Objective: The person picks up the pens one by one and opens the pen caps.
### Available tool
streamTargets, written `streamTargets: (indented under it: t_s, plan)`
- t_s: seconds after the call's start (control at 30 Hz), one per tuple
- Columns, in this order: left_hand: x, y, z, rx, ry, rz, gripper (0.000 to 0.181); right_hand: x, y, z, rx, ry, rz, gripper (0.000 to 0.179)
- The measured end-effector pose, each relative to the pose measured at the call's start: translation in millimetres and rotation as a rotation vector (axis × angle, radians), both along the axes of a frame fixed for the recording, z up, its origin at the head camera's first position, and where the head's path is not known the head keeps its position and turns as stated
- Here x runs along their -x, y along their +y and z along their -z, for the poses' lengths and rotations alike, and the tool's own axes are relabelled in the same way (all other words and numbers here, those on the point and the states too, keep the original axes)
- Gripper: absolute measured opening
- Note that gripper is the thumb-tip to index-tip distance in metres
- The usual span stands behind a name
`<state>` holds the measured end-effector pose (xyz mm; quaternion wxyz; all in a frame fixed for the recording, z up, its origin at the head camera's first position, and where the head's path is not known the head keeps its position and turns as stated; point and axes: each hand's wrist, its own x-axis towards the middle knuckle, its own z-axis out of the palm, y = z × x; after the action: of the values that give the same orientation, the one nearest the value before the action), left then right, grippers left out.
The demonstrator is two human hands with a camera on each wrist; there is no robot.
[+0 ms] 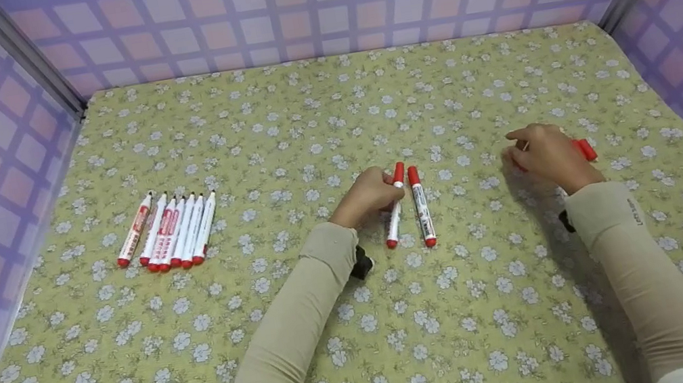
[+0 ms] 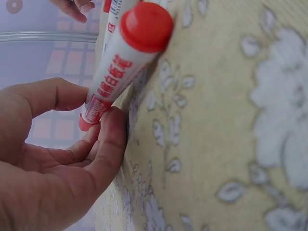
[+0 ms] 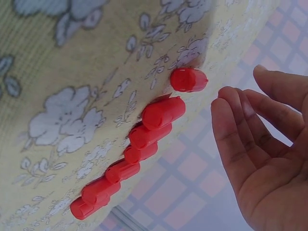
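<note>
My left hand [image 1: 371, 195] pinches a white whiteboard marker [image 1: 395, 221] just below its red cap, between thumb and fingers. In the left wrist view, the marker's red end [image 2: 148, 26] points toward the camera. Close to its right lies a second capped marker [image 1: 422, 209], which no hand touches. My right hand [image 1: 546, 152] hovers over the cloth at the right, fingers loosely bent and thumb apart, holding nothing. Beside it, a row of loose red caps [image 3: 122, 171] lies on the cloth, with one more cap [image 3: 187, 80] slightly apart nearest the fingers. From the head view, the hand hides most caps.
At the left lies a group of uncapped markers [image 1: 173, 232], side by side with dark tips pointing away. A flowered yellow-green cloth [image 1: 304, 129] covers the table. Purple checked panels [image 1: 326, 9] enclose its back and sides.
</note>
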<state>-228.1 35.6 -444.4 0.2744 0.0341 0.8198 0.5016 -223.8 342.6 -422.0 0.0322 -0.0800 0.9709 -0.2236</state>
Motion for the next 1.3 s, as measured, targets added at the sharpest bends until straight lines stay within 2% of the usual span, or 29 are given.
streamTargets:
  t_s: [0.1, 0.43, 0.6, 0.7, 0.83, 1.0, 1.3]
  plan:
    - [0.0, -3.8, -0.1, -0.053, -0.009, 0.009, 0.027, 1.1, -1.8, -0.9, 0.011, 0.001, -0.018, 0.036]
    - [3.0, -12.4, -4.2, -0.052, 0.002, 0.03, 0.039, 3.0, -10.7, -4.7, 0.008, -0.001, -0.022, 0.038]
    - [5.0, -18.9, -9.3, -0.044, 0.002, 0.057, 0.031, -0.3, -17.1, -8.7, -0.007, -0.009, -0.023, 0.04]
    - [5.8, -23.2, -12.2, -0.064, 0.007, 0.067, 0.033, -2.2, -22.0, -12.3, -0.015, 0.004, -0.038, 0.039]
    - [6.3, -28.4, -15.1, -0.074, 0.065, 0.09, 0.036, -2.6, -28.0, -15.2, -0.02, 0.027, -0.061, 0.038]
    - [7.8, -31.9, -17.1, -0.045, 0.144, 0.113, 0.035, -1.3, -36.5, -16.6, -0.024, 0.052, -0.103, 0.037]
    - [4.6, -39.8, -26.2, -0.008, 0.382, 0.181, 0.03, -5.0, -57.0, -24.3, -0.01, 0.074, -0.18, 0.042]
